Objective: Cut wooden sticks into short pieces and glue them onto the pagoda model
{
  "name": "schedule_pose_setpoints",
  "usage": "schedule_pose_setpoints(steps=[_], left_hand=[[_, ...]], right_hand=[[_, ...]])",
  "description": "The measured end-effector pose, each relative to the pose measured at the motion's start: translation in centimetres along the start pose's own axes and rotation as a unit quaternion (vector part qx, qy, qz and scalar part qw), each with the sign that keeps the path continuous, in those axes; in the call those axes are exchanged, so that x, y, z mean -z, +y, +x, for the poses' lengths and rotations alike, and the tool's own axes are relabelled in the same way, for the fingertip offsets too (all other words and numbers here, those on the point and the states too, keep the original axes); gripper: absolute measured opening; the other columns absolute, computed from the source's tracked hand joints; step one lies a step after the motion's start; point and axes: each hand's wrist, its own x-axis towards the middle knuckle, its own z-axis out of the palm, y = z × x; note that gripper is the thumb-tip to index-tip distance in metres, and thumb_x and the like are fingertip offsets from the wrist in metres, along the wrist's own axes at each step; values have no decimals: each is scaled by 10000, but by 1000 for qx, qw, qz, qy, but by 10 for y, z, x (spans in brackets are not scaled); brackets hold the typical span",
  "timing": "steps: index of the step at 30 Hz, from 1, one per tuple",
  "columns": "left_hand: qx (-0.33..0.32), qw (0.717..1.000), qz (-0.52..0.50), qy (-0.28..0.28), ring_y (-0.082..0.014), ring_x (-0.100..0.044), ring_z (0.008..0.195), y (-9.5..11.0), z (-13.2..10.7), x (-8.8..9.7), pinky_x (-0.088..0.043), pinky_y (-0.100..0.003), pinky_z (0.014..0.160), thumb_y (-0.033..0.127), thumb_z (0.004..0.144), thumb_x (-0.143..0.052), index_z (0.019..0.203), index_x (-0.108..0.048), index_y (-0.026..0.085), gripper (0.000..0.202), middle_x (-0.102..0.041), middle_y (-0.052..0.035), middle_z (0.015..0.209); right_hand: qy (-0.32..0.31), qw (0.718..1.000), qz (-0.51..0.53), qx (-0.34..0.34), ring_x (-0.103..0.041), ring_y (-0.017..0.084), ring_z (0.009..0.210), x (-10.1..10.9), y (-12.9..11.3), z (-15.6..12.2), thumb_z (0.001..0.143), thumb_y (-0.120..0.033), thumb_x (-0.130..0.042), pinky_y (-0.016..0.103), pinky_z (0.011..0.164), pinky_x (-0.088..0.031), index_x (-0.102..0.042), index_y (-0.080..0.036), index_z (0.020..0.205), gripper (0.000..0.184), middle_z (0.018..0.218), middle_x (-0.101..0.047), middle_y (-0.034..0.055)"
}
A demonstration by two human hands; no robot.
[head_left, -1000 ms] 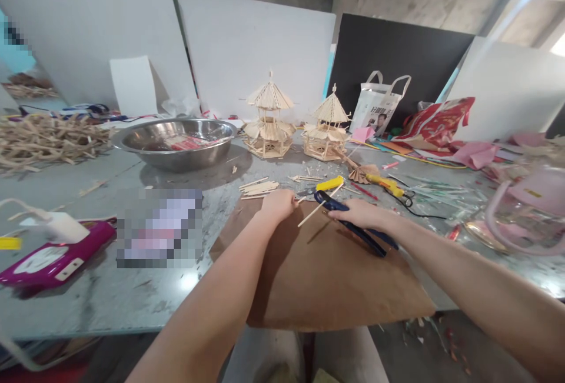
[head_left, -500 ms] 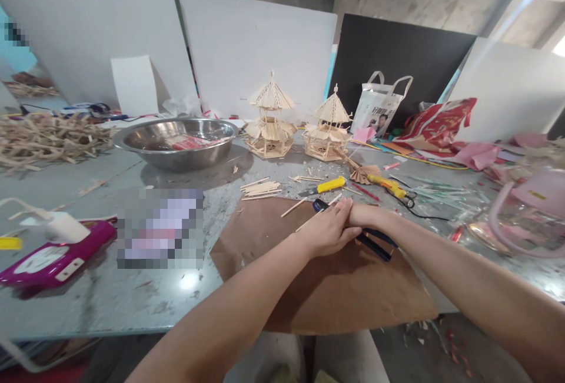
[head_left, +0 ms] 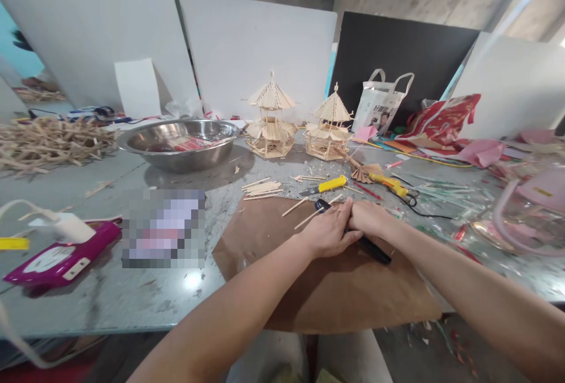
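A dark blue tool with two long handles [head_left: 374,249] lies across the brown sheet [head_left: 326,295]; its exact kind is hidden under my hands. My left hand [head_left: 331,230] presses on its middle, fingers together and thumb toward the right. Against it, my right hand [head_left: 368,218] is closed over the tool, its fingertips hidden. The tool's rounded head [head_left: 321,204] pokes out at the upper left, beside a thin wooden stick [head_left: 308,220]. Another stick [head_left: 295,206] lies just left of that one. Behind the sheet is a small pile of sticks [head_left: 263,189].
A yellow utility knife [head_left: 332,183] and a yellow glue gun [head_left: 391,183] lie beyond my hands. Two stick-built pagodas [head_left: 271,130] stand farther back. At left are a steel basin [head_left: 180,156], a blurred-out phone [head_left: 165,227] and a purple power strip [head_left: 66,256].
The tool's two handles, spread apart before, are now pressed together under my hands. The view has shifted slightly; my hands stay in nearly the same place.
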Motion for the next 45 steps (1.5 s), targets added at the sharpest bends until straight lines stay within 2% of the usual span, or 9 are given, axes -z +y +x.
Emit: schedule_pose_setpoints(steps=[7,13,17,21,24,28,36,40,45], left_hand=[[-26,996,75,36,-231,-303,1189,5,0,-4,-235,-351,990,498,777,-298,1218,-309,84,605,-380,-158,1253],[-26,994,96,40,-229,-334,1165,7,-1,-6,-200,-384,995,513,770,-298,1187,-354,91,596,-389,-157,1242],[-21,994,97,37,-232,-339,1162,8,-2,-7,-201,-379,993,527,761,-304,1182,-356,93,607,-385,-159,1245],[-18,995,90,35,-237,-335,1166,9,-2,-6,-204,-378,993,520,755,-321,1192,-346,97,609,-385,-156,1247],[-17,995,90,30,-241,-316,1178,8,-1,-7,-197,-382,998,477,756,-343,1199,-345,83,594,-383,-162,1249],[-22,996,89,20,-237,-315,1180,6,0,-8,-212,-380,995,308,719,-419,1213,-336,60,559,-357,-170,1270],[35,999,-16,7,-98,-475,1036,-17,4,16,-335,-222,924,105,724,-319,1106,-481,192,423,-544,-4,1118],[227,965,97,87,-175,-472,1019,-31,1,33,-387,-298,849,239,765,-353,1050,-501,199,324,-527,-49,1107],[334,930,151,-36,-276,-458,1011,-41,-4,36,-395,-372,795,642,643,-386,978,-521,148,613,-520,-130,1046]], right_hand=[[114,968,222,32,-471,111,524,30,26,-28,583,-397,-569,228,487,-335,-529,-181,656,232,582,-535,-4],[208,732,649,-7,-160,54,300,43,11,-36,706,-401,-397,205,316,-152,-196,-209,443,383,348,-157,-83],[183,779,597,-60,-168,55,293,16,10,-27,721,-475,-363,206,312,-167,-188,-224,457,404,344,-151,-85],[208,894,393,-58,-386,89,402,-2,19,-20,712,-486,-387,215,404,-307,-377,-203,515,345,429,-406,-32],[111,964,242,-25,-541,148,670,-7,25,-18,675,-460,-475,248,603,-400,-544,-175,761,305,747,-609,32],[-22,970,242,-11,-549,190,870,-13,25,-17,753,-481,-367,287,750,-394,-573,-147,899,419,968,-610,78],[-52,989,114,81,-543,244,895,-14,17,-23,632,-467,-552,302,714,-387,-538,-189,1032,488,999,-604,72],[-30,999,18,27,-556,245,874,-18,15,-22,673,-355,-519,292,682,-375,-578,-195,927,306,936,-621,78],[-40,999,13,25,-560,227,875,-15,10,-24,688,-304,-496,274,682,-366,-564,-200,934,276,951,-619,63]])
